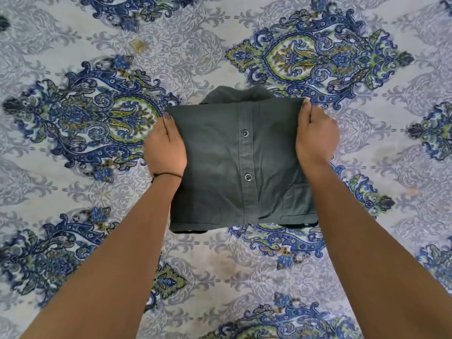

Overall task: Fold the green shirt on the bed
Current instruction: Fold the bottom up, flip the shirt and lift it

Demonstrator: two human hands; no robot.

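Observation:
The dark green shirt (234,162) lies in the middle of the bed as a compact, roughly square bundle. Its button placket with two snap buttons runs down the top face, and the collar shows at the far edge. My left hand (165,148) grips the bundle's left edge, thumb on top and fingers tucked under the fabric. On the opposite side, my right hand (314,135) holds the right edge near the far corner in the same way. A thin dark band circles my left wrist.
The bed (220,265) is covered by a pale grey sheet with large blue and green ornate medallions. It fills the whole view around the shirt. A small dark object (3,23) shows at the far left edge.

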